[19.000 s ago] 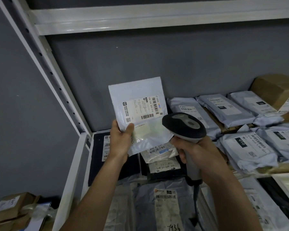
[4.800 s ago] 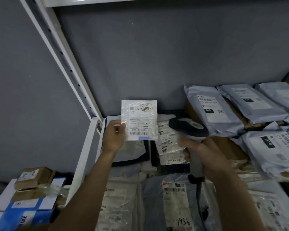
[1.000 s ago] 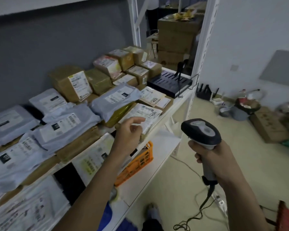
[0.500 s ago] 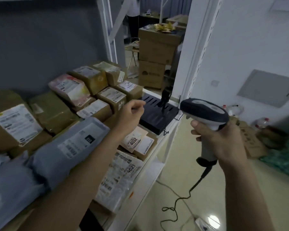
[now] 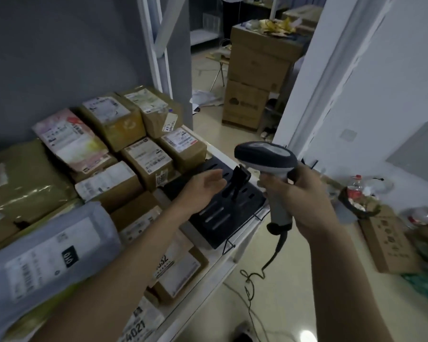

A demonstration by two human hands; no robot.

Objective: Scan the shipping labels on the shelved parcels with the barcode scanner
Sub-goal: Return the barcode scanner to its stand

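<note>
While reaching forward over the shelf (image 5: 208, 280), holds nothing in the left hand (image 5: 203, 186): fingers straight and loosely spread, hovering just above a black slotted rack (image 5: 215, 218). Grips the barcode scanner (image 5: 265, 156) in the right hand (image 5: 304, 201), fingers wrapped round the pale handle, dark head raised just right of the left fingertips and aimed at no label in particular. Trails a cable (image 5: 252, 280) from the handle base down below the right hand to the floor.

Cannot tell which labels are already read: no beam, no mark on any parcel. Judged as mid-task, between scans, with no parcel lifted or lined up. Probably still to do: the cardboard parcels (image 5: 146, 161) beyond and left of the left hand, labels facing up, and the grey poly mailer (image 5: 52, 253) left of the left forearm, label also up.

As for holders: on the shelf, rows of taped boxes packed touching one another, plus more labelled packets under the left forearm, partly hidden by it. In the rack, one small dark upright piece (image 5: 240, 178) standing in a slot between the two hands; the other slots look empty. All cartons sealed, contents hidden. Right of the right hand, on the floor, another carton (image 5: 388, 243) and some clutter, too blurred to name.
</note>
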